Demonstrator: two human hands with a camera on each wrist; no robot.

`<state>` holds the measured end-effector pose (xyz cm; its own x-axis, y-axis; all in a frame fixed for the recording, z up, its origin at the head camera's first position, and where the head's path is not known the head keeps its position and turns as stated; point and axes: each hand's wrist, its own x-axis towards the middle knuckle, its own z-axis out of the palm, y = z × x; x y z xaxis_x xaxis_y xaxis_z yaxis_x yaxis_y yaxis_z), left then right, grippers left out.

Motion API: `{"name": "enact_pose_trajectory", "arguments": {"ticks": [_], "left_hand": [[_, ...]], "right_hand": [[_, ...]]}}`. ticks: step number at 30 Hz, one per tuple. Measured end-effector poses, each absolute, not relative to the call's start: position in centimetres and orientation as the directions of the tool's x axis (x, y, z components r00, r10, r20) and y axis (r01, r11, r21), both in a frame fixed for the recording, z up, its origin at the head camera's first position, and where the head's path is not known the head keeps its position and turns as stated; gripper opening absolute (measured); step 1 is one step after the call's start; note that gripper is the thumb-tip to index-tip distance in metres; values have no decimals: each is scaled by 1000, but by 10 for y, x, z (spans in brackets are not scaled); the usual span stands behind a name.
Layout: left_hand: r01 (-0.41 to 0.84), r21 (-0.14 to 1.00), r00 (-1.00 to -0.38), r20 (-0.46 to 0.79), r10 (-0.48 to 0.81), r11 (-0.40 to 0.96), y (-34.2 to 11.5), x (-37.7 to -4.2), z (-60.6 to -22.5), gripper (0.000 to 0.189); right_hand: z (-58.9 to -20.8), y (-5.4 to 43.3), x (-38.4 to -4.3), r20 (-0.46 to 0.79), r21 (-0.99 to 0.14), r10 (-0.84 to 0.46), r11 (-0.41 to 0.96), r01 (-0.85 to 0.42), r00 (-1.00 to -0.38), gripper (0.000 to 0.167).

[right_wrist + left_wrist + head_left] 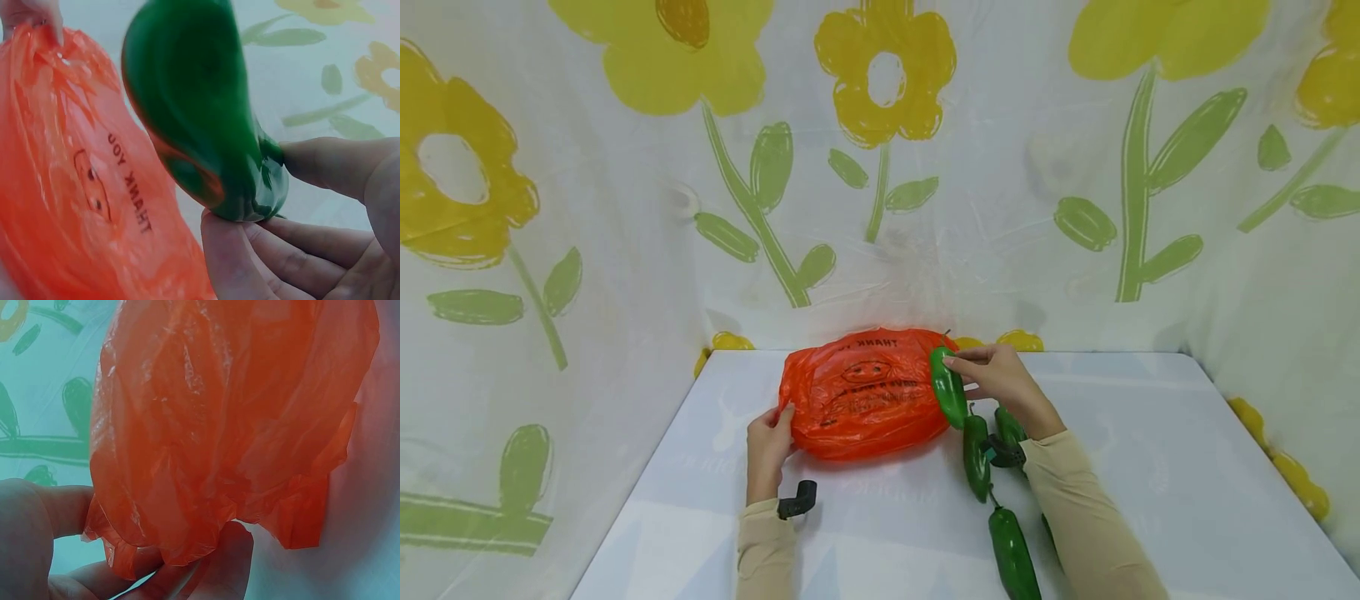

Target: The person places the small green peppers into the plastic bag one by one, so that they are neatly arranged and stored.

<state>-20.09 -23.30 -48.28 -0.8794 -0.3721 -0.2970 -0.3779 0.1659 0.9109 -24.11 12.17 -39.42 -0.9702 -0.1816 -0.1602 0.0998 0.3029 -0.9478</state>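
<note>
A red plastic bag (865, 392) with dark printing lies across the back middle of the table, its left edge pinched by my left hand (767, 446). In the left wrist view the thumb and fingers hold the crumpled film of the bag (219, 437). My right hand (1003, 382) pinches a shiny green pepper (948, 387) near its stem end, with thumb and fingertips. The pepper hangs tilted at the bag's right side and overlaps it in the head view. In the right wrist view the pepper (194, 106) stands close before the camera, beside the bag.
More green peppers lie near the right forearm: one just below the held pepper (976, 458), another (1013, 554) nearer the front, and others partly hidden by the sleeve. A flower-printed curtain (970, 208) hangs behind the white table (1150, 458).
</note>
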Motion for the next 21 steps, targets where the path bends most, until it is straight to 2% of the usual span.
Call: {"name": "enact_pose_trajectory", "arguments": {"ticks": [21], "left_hand": [[-361, 916, -884, -276, -376, 177, -233, -199, -483, 63]], "right_hand": [[-396, 54, -260, -176, -968, -169, 211, 138, -970, 46]]}}
